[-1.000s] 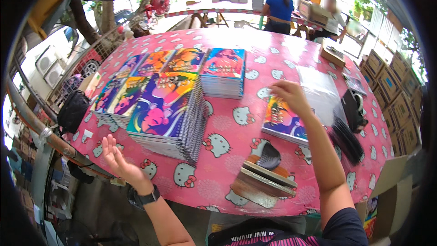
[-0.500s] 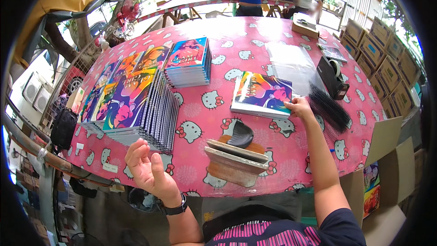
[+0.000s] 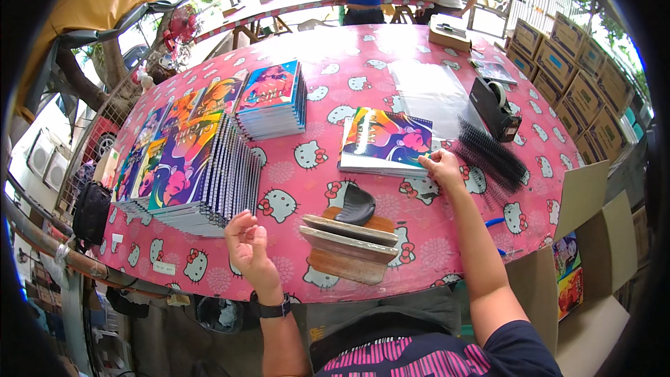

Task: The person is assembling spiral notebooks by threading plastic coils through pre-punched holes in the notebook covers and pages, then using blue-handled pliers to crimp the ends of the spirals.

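Observation:
A short stack of spiral notebooks (image 3: pixel 387 141) with colourful covers lies in the middle of the pink table. At its near right corner, my right hand (image 3: pixel 442 169) has thumb and fingers closed on the top notebook's edge. My left hand (image 3: pixel 252 251) hovers palm up over the table's near edge, fingers loosely curled and apart, holding nothing. Taller piles of the same kind of notebook (image 3: pixel 183 167) stand just beyond it on the left. Between my hands sits a wooden block jig (image 3: pixel 349 248) with upright boards and a black curved piece (image 3: pixel 355 204) behind them.
Black spiral binding coils (image 3: pixel 488 157) lie right of my right hand, near a black tape dispenser (image 3: pixel 494 108) and clear plastic sheets (image 3: pixel 429 94). An open carton (image 3: pixel 593 265) stands at the near right. Stacked cartons (image 3: pixel 576 84) rise beyond. Two people work at a far table.
My left hand has moved right, away from the tall notebook piles. My right hand keeps its place at the notebook's corner. The whole view has shifted slightly.

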The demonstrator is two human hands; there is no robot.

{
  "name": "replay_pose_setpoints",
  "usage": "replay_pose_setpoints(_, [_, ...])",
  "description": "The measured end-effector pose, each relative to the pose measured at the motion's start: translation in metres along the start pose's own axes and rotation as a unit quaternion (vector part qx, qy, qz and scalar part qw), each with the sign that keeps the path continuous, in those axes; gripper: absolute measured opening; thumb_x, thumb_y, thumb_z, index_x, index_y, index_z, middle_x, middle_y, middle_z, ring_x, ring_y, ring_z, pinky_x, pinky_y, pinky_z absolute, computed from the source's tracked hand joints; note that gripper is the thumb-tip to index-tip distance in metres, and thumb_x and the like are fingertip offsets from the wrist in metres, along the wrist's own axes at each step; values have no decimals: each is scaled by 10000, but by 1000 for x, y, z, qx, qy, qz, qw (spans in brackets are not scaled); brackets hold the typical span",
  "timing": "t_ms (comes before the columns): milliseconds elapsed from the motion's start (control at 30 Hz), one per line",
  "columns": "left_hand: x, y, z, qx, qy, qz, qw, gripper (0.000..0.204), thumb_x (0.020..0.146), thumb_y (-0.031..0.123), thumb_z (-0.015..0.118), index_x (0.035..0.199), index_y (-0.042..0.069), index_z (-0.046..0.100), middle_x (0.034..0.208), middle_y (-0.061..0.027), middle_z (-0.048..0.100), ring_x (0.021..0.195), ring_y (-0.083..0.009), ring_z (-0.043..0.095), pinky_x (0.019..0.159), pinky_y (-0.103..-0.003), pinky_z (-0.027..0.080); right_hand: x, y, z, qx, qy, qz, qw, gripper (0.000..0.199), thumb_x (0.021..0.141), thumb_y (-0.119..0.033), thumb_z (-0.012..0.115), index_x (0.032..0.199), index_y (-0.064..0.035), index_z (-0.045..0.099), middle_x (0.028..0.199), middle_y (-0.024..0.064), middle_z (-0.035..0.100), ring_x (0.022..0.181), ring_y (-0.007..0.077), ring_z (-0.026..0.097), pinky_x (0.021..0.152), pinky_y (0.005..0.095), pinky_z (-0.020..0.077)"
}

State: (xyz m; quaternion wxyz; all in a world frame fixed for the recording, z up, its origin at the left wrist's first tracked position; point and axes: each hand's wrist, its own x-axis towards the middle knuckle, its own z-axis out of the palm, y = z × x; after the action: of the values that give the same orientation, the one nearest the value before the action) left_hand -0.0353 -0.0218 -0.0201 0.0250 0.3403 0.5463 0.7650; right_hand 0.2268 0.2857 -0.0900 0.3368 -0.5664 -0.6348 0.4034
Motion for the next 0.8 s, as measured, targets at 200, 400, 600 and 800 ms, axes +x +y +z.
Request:
replay_pose_setpoints(200, [-3,-2,14,0,-11,3,1000,292,808,14,555,1099,36,557,1138,-45,533,967,-130,506,879,-290,402,24,2,-11,-19,-28,-6,999,378,732,-320,783,709,26,634,610,83,620,485,122,568,465,301,456])
replay_pose_setpoints(400, [6,11,9,53,-1,69,996,299,791,27,573,1090,45,559,1169,-57,528,1026,-138,494,871,-288,397,-5,-54,-14,-191,140,-205,950,280,721,-195,766,748,11,579,630,133,599,610,212,608,625,342,484])
replay_pose_setpoints(600, [19,14,53,4,-36,22,999,409,832,161,661,1193,21,531,1293,-103,475,1162,-170,449,936,-303,383,-113,-128,-26,214,-3,-256,943,192,778,-52,712,858,-8,543,777,49,614,672,61,557,592,252,512])
replay_pose_setpoints(800, [24,22,43,-163,-202,-63,964,414,874,152,653,1223,-20,511,1145,-68,583,1015,-124,522,894,-275,414,-190,-110,-21,397,-104,-196,891,302,792,0,704,1035,19,527,951,75,639,801,97,597,635,255,534])
